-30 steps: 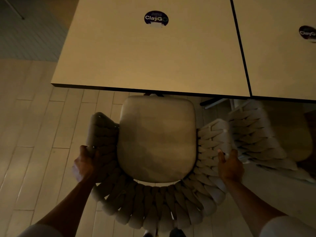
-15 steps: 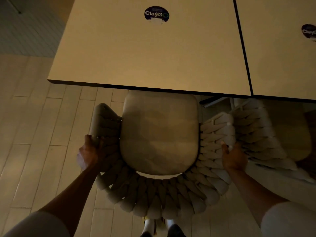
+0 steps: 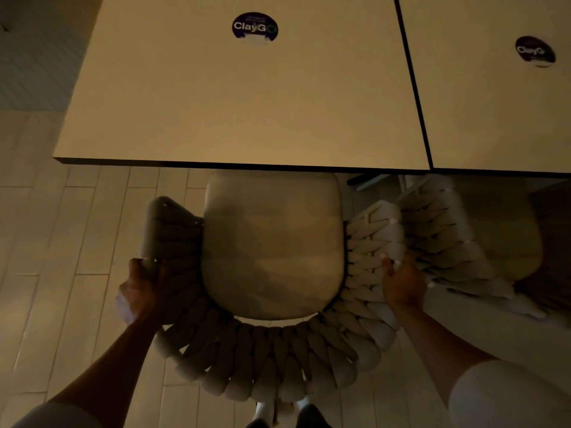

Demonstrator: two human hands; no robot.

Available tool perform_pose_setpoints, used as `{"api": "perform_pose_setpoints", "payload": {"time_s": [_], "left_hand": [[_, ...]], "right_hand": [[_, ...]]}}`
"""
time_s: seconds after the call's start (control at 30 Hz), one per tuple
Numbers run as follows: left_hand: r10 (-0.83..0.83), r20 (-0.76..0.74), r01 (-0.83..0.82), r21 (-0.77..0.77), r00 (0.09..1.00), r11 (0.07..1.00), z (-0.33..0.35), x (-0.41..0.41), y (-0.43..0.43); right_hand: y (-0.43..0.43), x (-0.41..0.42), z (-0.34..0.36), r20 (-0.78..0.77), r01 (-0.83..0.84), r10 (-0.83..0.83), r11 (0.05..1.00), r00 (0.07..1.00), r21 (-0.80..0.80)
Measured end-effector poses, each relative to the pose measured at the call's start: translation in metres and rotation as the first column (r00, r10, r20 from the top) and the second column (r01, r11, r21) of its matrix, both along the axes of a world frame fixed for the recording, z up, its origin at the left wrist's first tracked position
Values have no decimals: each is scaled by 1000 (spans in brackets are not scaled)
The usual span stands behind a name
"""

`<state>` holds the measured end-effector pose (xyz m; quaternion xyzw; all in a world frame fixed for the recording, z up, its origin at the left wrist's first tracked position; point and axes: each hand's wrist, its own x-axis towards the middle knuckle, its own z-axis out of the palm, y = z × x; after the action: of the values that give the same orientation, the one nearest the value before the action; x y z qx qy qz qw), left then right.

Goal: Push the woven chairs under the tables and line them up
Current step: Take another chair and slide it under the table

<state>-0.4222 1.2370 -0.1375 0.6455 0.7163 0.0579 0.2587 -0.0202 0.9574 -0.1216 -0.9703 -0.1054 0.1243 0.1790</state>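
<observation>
My left hand and right hand each grip a chunky braided arm of the woven chair between them, its smooth rounded cushion just meeting the flat tabletop edge ahead. I judge this the pushing step. Next comes an even shove forward, square with the neighbouring chair beyond my right hand.

Woven chairs, qty 2: centre chair, right chair.
Surfaces, qty 2: left surface, right surface.
Round stickers, qty 2, 1 per surface: left sticker, right sticker.
Seat cushions, qty 2, 1 per chair: centre cushion, right cushion.
Hands, qty 2: left hand, right hand.
</observation>
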Motion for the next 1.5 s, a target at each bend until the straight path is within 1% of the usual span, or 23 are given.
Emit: {"api": "perform_pose_setpoints", "payload": {"time_s": [0.1, 0.27, 0.53, 0.63, 0.83, 1.13, 1.27, 1.5], "left_hand": [[4, 9, -4, 3, 1000, 1000, 3, 2, -3], [21, -39, -21, 7, 999, 1000, 3, 5, -2], [12, -30, -12, 5, 999, 1000, 9, -19, -21], [22, -19, -22, -5, 1000, 1000, 10, -15, -16], [20, -48, -19, 19, 999, 1000, 6, -12, -6], [31, -31, -31, 13, 999, 999, 9, -11, -10], [36, -13, -37, -21, 999, 999, 14, -8, -15], [18, -9, -18, 5, 1000, 1000, 11, -7, -13]], "right_hand": [[0, 0, 1, 4, -10, 10, 1000, 1000, -8], [1, -2, -1, 24, -26, 26, 1000, 999, -10], [-12, -25, -1, 24, -29, 29, 999, 999, -15], [-8, -23, -1, 25, -24, 25, 1000, 999, -7], [-4, -21, -3, 18, -31, 31, 999, 999, -10], [-5, -20, -4, 23, -44, 44, 999, 999, -26], [-7, -14, -4, 14, -42, 43, 999, 999, -28], [-6, -15, 0, 0, -37, 37, 999, 999, -17]]}}
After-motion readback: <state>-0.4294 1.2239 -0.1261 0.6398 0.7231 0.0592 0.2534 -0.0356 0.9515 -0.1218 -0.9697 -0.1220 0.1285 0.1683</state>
